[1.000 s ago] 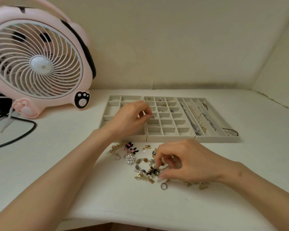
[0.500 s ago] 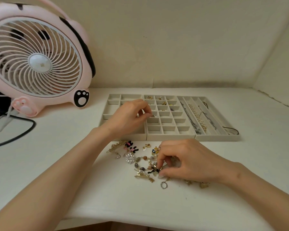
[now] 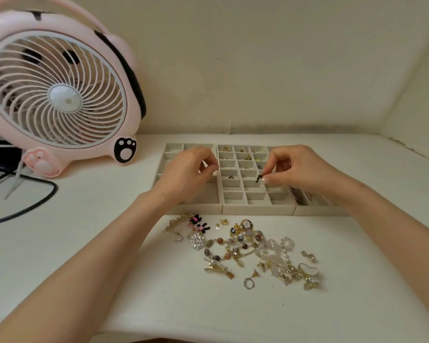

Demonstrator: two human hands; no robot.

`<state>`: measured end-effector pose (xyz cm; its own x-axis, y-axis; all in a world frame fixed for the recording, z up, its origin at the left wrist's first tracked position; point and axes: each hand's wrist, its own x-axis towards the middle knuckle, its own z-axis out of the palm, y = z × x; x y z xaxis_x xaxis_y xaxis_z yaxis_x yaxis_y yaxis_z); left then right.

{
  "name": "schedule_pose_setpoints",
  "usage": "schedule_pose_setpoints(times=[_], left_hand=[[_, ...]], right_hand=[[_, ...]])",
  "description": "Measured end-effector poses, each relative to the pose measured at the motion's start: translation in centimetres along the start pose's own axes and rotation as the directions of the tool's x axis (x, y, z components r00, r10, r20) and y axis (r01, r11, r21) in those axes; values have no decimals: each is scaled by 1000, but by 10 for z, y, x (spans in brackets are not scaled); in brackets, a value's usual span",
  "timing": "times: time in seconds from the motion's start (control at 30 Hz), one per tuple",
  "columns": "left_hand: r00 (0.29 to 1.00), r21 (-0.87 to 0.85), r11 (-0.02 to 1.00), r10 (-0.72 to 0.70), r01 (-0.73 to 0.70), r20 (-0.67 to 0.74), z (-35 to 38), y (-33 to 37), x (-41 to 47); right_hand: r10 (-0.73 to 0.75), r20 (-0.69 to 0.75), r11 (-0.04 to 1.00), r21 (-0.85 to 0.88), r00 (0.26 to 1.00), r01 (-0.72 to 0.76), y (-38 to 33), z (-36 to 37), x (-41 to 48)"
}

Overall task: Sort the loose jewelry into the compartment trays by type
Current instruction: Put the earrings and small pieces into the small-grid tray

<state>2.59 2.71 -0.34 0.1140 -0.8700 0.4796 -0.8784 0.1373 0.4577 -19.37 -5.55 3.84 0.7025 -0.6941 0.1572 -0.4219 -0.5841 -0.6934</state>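
**Hands over the trays, small black piece in the right**

Head view: my right hand (image 3: 305,169) hangs over the middle tray (image 3: 258,209), the one with the grid of small square cells. Thumb and forefinger pinch a small black piece (image 3: 258,178); the other fingers are curled in behind. The piece sits just above a cell about halfway down the grid's right column, and I cannot tell whether it touches the tray.

My left hand (image 3: 188,174) is over the left tray (image 3: 191,209), close to the wall it shares with the middle one. Its fingers are curled and the thumb meets the fingertips. I can make out nothing between them.

The rear cells of the middle tray hold a few small gold pieces (image 3: 248,157). The right tray (image 3: 315,210) is mostly hidden under my right forearm.

The loose jewelry (image 3: 245,246) lies in a heap on the white table (image 3: 159,305), just in front of the trays. In it I see a beaded bracelet (image 3: 233,243), a rhinestone brooch (image 3: 197,240), a gold hair clip (image 3: 178,220), pink-and-black bow pieces (image 3: 198,224) and a silver ring (image 3: 248,283) at the near edge.

A pink fan (image 3: 57,95) stands at the back left, with a black cable (image 3: 35,201) looping beside it.
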Motion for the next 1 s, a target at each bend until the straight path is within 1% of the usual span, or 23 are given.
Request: schedule_pose_setpoints(times=[0.07, 0.2, 0.43, 0.6, 0.77, 0.83, 0.93, 1.0], left_hand=[[1000, -6, 1000, -12, 12, -5, 0, -1, 0], [999, -17, 999, -33, 33, -28, -1, -3, 2], [998, -17, 999, -51, 51, -46, -3, -7, 3], [997, -10, 998, -58, 58, -46, -4, -7, 4], [996, -3, 997, -80, 80, -44, -4, -9, 5], [994, -3, 995, -95, 95, -52, -4, -11, 5], [993, 2, 994, -108, 108, -55, -5, -15, 6], [993, -4, 994, -109, 109, -50, -5, -16, 6]], right_hand=[[29, -25, 1000, -6, 999, -29, 5, 0, 14], [24, -66, 999, 29, 998, -23, 9, 10, 36], [-27, -30, 999, -38, 999, 26, 4, 36, 65], [-73, -37, 988, -140, 997, 67, 5, 40, 68], [-87, -84, 990, -119, 993, 77, -2, 32, 54], [-115, -49, 990, -91, 992, 110, -12, 31, 42], [-159, 123, 983, -77, 980, 169, -29, 40, 24], [-176, 222, 971, -118, 959, 205, -37, 52, 14]])
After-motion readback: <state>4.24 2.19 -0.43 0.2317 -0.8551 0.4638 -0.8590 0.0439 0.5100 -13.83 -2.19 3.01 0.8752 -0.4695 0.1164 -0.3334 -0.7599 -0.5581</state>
